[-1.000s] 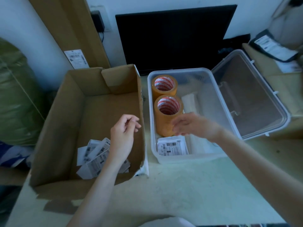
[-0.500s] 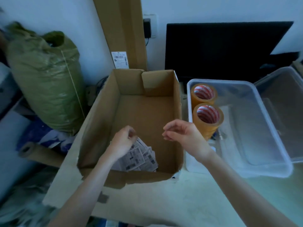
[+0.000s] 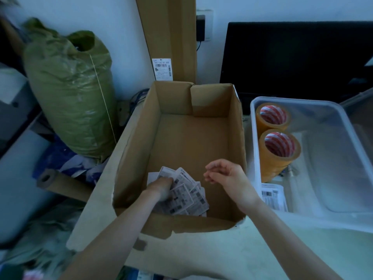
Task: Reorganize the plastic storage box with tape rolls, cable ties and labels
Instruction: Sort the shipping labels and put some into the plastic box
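Since a moment ago, the left hand [image 3: 160,187] has dropped into the cardboard box [image 3: 193,142], fingers curled on the labels [image 3: 185,196]. The right hand [image 3: 226,175] hovers above, loosely curled, holding nothing.

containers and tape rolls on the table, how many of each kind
Brown open-topped cardboard box: 1
Clear plastic storage box: 1
Amber tape rolls with red-and-white striped cores, standing in the plastic box: 2
Total: 4
The printed paper labels under the left hand overlap too much to count.
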`<act>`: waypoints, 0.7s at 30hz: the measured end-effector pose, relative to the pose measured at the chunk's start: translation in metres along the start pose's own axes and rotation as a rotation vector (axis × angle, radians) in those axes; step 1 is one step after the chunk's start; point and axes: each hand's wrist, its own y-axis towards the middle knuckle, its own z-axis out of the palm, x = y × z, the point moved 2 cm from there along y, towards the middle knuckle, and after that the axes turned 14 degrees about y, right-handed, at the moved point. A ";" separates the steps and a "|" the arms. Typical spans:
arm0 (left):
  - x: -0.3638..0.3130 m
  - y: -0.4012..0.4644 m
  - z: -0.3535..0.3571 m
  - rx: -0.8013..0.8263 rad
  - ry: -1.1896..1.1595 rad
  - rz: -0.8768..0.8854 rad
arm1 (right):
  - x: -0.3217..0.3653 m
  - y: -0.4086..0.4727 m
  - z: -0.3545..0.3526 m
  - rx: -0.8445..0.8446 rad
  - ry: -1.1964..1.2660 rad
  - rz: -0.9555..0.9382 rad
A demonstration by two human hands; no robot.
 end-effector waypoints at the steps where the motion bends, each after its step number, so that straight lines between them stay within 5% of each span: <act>1: 0.000 0.001 0.000 0.007 -0.005 0.005 | -0.001 0.000 0.000 -0.002 0.000 0.004; 5: 0.003 -0.001 -0.009 -0.038 -0.097 0.013 | -0.005 0.002 0.003 -0.009 -0.037 0.022; 12: 0.006 -0.044 -0.049 -0.323 -0.679 0.116 | -0.006 0.004 0.004 -0.036 -0.147 0.032; 21: -0.020 -0.081 -0.078 -0.383 -1.005 0.248 | -0.001 -0.001 0.005 0.030 0.029 0.041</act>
